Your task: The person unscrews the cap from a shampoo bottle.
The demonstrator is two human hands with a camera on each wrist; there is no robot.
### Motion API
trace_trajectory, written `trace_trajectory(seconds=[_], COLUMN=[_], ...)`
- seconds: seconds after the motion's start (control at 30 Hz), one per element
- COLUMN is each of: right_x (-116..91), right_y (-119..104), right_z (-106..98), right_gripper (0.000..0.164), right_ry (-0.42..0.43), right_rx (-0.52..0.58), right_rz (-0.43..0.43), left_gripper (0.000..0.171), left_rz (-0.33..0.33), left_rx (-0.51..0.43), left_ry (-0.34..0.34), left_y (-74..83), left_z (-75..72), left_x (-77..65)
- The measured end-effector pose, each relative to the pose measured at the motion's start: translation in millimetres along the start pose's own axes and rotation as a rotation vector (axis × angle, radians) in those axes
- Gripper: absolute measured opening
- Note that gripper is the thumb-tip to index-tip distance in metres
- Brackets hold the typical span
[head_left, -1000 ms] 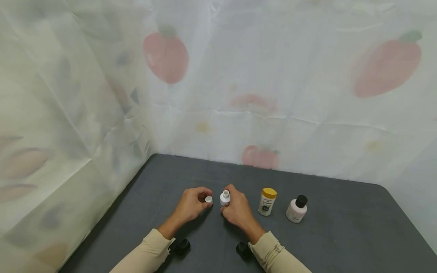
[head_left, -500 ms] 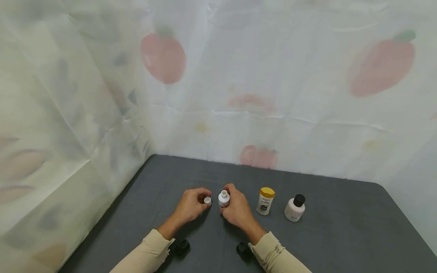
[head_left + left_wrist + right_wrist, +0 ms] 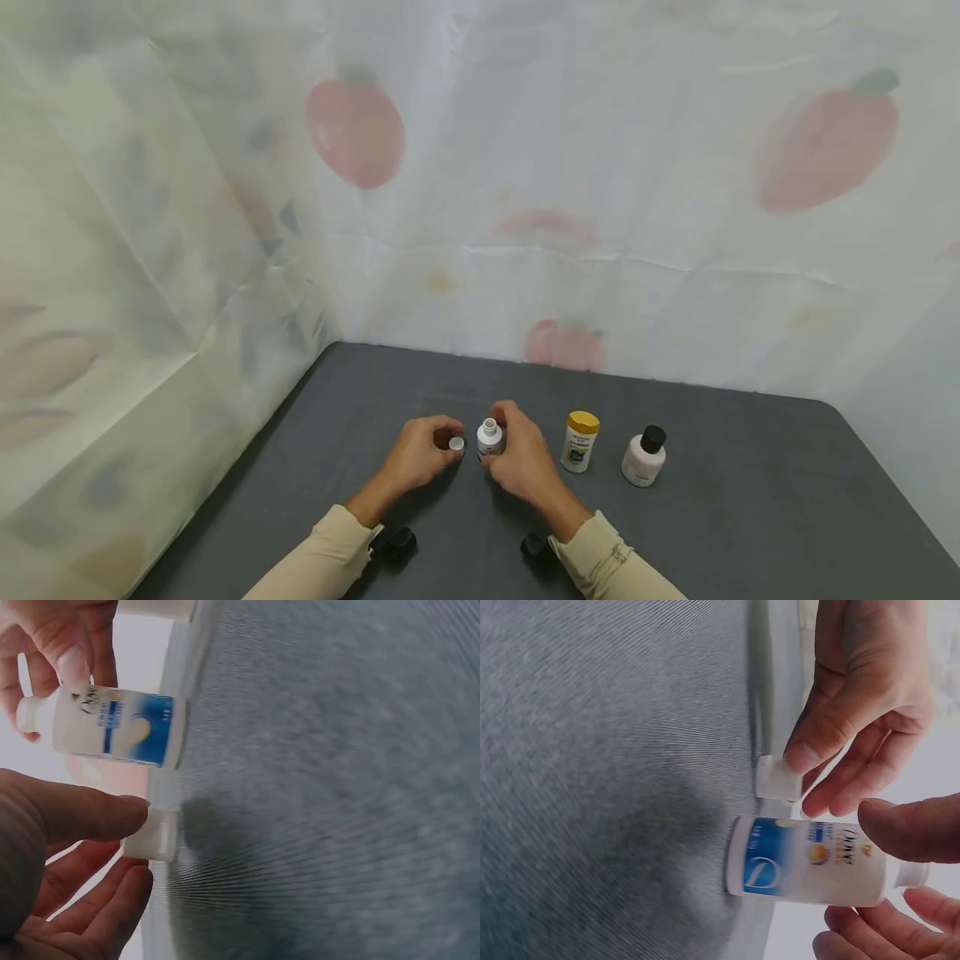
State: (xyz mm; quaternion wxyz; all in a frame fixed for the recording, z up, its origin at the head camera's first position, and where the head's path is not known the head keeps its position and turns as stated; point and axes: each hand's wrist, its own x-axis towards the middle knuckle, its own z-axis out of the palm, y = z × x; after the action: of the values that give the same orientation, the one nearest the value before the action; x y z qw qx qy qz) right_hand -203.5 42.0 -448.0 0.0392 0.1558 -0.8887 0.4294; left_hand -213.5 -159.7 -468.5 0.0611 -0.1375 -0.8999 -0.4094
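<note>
A small white bottle (image 3: 490, 439) with a blue label (image 3: 135, 732) (image 3: 802, 859) stands uncapped on the dark grey table (image 3: 750, 517). My right hand (image 3: 517, 458) grips it around the upper body, thumb and fingers curled (image 3: 900, 829). Just left of the bottle, my left hand (image 3: 420, 454) pinches its small white cap (image 3: 456, 444) (image 3: 152, 835) (image 3: 778, 778) between thumb and fingers, low over the table surface. Cap and bottle are apart by a small gap.
A yellow-capped white bottle (image 3: 580, 441) and a pale pink bottle with a black cap (image 3: 644, 457) stand to the right. Black wrist devices (image 3: 397, 543) (image 3: 534, 546) sit near my sleeves. A fruit-printed white curtain (image 3: 525, 208) walls the table's back and left.
The left hand with the cap has sunk slightly toward the table; the right hand keeps the bottle in place. The head view has drifted a little.
</note>
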Motion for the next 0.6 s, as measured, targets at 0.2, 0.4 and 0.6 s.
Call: trace_trajectory(seconds=[0.2, 0.4, 0.6], right_x=[-3, -9, -16], right_y=[-11, -23, -29], right_z=[-12, -30, -49], right_gripper=[0.064, 0.063, 0.062], right_ry=[0.019, 0.061, 0.085], right_rx=[0.030, 0.049, 0.088], right_rz=[-0.039, -0.083, -0.099], left_gripper=[0.035, 0.041, 0.043], left_rz=[-0.010, 0.056, 0.171], left_rx=[-0.026, -0.062, -0.113], left_ry=[0.040, 0.068, 0.064], left_y=[11.6, 30.1, 45.4], left_z=[-11.7, -21.0, -22.7], left_x=[0.0, -0.1, 3.9])
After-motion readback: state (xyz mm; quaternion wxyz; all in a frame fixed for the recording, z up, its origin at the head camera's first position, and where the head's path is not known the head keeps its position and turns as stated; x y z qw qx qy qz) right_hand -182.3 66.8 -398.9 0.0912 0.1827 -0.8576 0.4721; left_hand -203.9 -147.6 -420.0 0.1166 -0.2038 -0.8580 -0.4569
